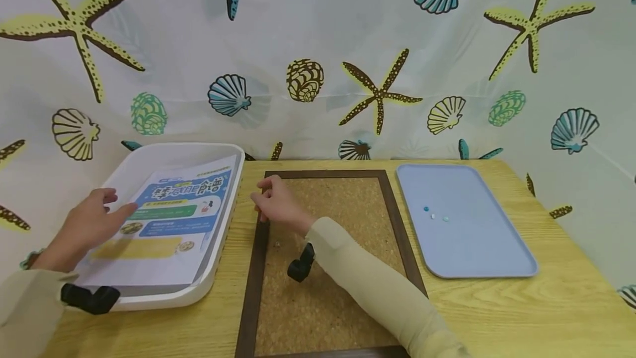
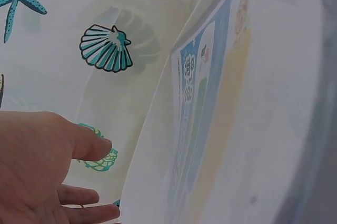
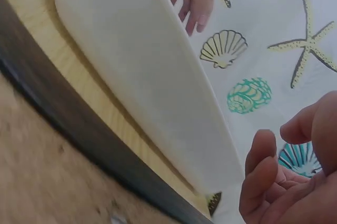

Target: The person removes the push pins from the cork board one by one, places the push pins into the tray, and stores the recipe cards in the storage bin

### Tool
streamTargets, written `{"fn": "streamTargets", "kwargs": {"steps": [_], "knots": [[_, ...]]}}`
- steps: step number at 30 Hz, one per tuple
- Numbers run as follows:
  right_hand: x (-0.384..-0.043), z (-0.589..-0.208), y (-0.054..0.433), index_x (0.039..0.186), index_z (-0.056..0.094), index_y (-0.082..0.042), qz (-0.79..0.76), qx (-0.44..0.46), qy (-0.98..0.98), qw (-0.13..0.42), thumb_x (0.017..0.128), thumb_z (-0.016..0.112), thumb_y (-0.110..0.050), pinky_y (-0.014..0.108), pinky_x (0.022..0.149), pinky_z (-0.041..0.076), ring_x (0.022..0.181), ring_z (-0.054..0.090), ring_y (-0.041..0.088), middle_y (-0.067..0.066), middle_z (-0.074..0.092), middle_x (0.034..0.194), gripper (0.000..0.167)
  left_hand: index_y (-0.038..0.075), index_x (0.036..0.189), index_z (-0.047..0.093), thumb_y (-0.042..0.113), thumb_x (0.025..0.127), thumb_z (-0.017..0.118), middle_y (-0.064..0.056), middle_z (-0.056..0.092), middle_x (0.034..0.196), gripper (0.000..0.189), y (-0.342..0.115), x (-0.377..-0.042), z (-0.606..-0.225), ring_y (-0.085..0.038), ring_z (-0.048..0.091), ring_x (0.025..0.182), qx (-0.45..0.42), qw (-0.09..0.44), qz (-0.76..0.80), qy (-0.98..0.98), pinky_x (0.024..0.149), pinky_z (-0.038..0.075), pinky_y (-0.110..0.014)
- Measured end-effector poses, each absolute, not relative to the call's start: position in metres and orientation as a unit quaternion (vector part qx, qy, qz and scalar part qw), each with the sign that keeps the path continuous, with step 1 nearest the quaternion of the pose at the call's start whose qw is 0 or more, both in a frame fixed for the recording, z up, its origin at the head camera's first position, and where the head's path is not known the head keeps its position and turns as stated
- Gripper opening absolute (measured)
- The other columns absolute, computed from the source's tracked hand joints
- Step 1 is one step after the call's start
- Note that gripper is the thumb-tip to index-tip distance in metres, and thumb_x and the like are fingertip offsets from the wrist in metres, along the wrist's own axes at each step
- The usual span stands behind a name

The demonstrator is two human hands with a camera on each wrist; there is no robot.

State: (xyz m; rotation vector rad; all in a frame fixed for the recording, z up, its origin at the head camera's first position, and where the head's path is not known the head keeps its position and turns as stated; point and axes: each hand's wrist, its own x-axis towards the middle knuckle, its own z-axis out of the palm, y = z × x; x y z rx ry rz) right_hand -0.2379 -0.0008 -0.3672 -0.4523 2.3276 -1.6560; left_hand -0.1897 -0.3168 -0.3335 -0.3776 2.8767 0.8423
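Observation:
My left hand (image 1: 89, 228) hovers over the left side of a white plastic bin (image 1: 237, 203), thumb and fingers spread with nothing between them. Inside the bin lie printed paper sheets (image 1: 171, 231), the top one blue and white with a yellow band. Over the upper left of a dark-framed cork board (image 1: 343, 225), my right hand (image 1: 280, 206) hangs with loosely bent fingers. The right wrist view shows a gap between its thumb (image 3: 321, 126) and fingertips, which hold nothing. A small pale thing (image 1: 277, 244) sits on the cork just below that hand.
To the right of the board, a light blue tray (image 1: 477, 236) carries several tiny pieces, among them a blue one (image 1: 425, 209) and a pale green one (image 1: 445, 219). A wooden table (image 1: 497, 314) bears everything. Behind it hangs a cloth (image 1: 318, 131) printed with shells and starfish.

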Motion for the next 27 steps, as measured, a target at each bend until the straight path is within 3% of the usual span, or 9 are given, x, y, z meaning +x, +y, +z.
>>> {"fn": "streamTargets", "kwargs": {"steps": [6,11,18,27], "knots": [[-0.243,-0.363,0.024,0.129,0.040,-0.001,-0.569,-0.170,0.796,0.120,0.101,0.049,-0.016,0.030,0.061,0.047,0.066,0.055,0.029,0.004,0.054,0.073,0.033,-0.012,0.147,0.001,0.051,0.099,0.039,-0.039,0.011,0.149,0.088,-0.321,-0.193,-0.339,-0.057,0.019,0.132,-0.127,0.064,0.286,0.948,0.099,0.033,-0.067],[-0.243,-0.363,0.043,0.125,0.039,0.001,-0.589,-0.162,0.782,0.123,0.101,0.045,-0.014,0.031,0.061,0.042,0.058,0.044,0.016,0.008,0.053,0.076,0.029,-0.014,0.146,0.002,0.050,0.099,0.037,-0.040,0.012,0.148,0.087,-0.313,-0.194,-0.335,-0.058,0.020,0.131,-0.100,0.064,0.298,0.947,0.100,0.030,-0.068],[-0.239,-0.370,0.075,0.126,0.041,-0.001,-0.568,-0.148,0.800,0.122,0.101,0.045,-0.016,0.030,0.066,0.047,0.068,0.052,0.023,0.012,0.058,0.087,0.030,-0.014,0.146,0.005,0.050,0.099,0.040,-0.040,0.015,0.147,0.087,-0.295,-0.192,-0.334,-0.057,0.020,0.130,-0.076,0.067,0.309,0.946,0.101,0.030,-0.067],[-0.230,-0.367,0.114,0.125,0.041,-0.001,-0.556,-0.128,0.815,0.100,0.101,0.045,-0.016,0.029,0.060,0.044,0.063,0.050,0.019,0.016,0.058,0.088,0.029,-0.013,0.147,0.013,0.047,0.099,0.043,-0.039,0.022,0.146,0.082,-0.260,-0.188,-0.331,-0.056,0.026,0.128,-0.023,0.047,0.300,0.952,0.099,0.034,-0.066]]}}
